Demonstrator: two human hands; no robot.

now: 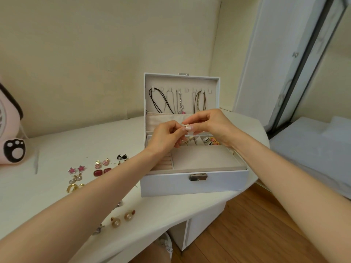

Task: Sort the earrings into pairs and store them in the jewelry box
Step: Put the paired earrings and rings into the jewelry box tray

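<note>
A white jewelry box stands open on the white table, necklaces hanging in its lid. Above its back compartments my left hand and my right hand meet and pinch a small earring between their fingertips. Several earrings lie in the back row of the box. On the table left of the box lie pairs: pink stars, dark red rectangles, pink hearts, black ones, gold hoops, pearl studs.
A pink plush with a black paw print sits at the table's left edge. The table's front edge curves just below the box, with wooden floor beneath. A bed and a sliding door lie to the right.
</note>
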